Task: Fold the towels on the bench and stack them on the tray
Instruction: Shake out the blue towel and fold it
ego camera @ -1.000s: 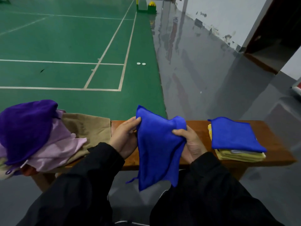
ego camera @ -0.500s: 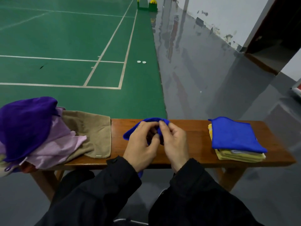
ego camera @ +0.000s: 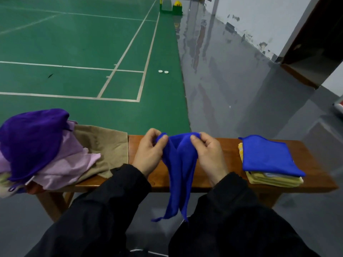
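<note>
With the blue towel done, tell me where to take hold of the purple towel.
Pinch the purple towel at its rounded top, coming from above. It sits heaped highest on the pile over the lilac towel, so lifting straight up should free it without dragging the others.

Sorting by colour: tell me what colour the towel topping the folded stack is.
Blue, clear in the head view: the top folded towel.
</note>
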### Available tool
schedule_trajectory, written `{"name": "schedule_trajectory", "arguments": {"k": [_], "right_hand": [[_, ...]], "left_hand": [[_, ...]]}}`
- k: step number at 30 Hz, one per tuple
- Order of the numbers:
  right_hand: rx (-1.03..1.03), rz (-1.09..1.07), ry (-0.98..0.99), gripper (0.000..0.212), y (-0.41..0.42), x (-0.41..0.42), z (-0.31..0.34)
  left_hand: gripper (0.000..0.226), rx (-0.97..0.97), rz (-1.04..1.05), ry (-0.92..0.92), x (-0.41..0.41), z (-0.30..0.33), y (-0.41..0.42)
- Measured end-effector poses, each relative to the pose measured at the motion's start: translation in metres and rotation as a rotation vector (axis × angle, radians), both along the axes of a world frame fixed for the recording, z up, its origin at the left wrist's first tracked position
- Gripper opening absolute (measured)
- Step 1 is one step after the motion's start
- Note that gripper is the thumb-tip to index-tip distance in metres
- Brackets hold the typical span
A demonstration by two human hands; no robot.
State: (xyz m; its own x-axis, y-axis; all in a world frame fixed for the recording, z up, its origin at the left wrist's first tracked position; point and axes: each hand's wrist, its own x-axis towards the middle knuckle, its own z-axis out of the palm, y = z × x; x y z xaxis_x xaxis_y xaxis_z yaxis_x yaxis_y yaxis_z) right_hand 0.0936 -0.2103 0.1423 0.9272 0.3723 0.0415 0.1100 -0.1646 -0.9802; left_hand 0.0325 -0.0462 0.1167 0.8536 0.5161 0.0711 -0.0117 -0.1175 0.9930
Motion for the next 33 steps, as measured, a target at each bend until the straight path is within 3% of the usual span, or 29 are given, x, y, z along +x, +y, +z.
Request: {"name": "schedule_trajectory", "arguments": {"k": [3, 6, 9, 13, 15, 18, 23, 25, 29, 33], "right_hand": [[-0.105, -0.166, -0.172, 0.022, -0.009, 0.05, 0.017], [-0.105, -0.271, -0.327, 0.033, -0.016, 0.103, 0.044], [0.008, -0.315, -0.392, 0.037, -0.024, 0.125, 0.075], [0.114, -0.318, -0.363, 0.018, -0.047, 0.116, 0.08], [0.142, -0.292, -0.336, 0.019, -0.061, 0.1, 0.063], [0.067, -0.238, -0.294, 0.021, -0.087, 0.067, 0.02], [-0.43, -0.023, -0.109, 0.022, -0.126, 0.017, -0.098], [-0.524, -0.022, -0.092, 0.025, -0.133, 0.005, -0.126], [-0.566, -0.058, -0.088, 0.02, -0.132, -0.001, -0.136], [-0.59, -0.105, -0.114, 0.008, -0.128, 0.021, -0.138]], "left_hand": [[0.019, 0.287, 0.089, 0.009, 0.016, 0.016, 0.051], [0.016, 0.449, 0.158, -0.058, 0.031, 0.054, 0.094], [0.015, 0.514, 0.24, -0.205, 0.036, 0.087, 0.115], [0.028, 0.497, 0.258, -0.364, 0.017, 0.096, 0.111], [0.028, 0.532, 0.209, -0.319, 0.0, 0.076, 0.106], [0.008, 0.597, 0.088, -0.191, -0.035, 0.02, 0.098], [0.011, 0.704, -0.084, 0.184, -0.096, -0.095, 0.077], [0.017, 0.782, -0.156, 0.263, -0.11, -0.126, 0.073], [0.024, 0.859, -0.187, 0.304, -0.118, -0.143, 0.07], [0.016, 0.741, -0.128, 0.325, -0.106, -0.131, 0.071]]}}
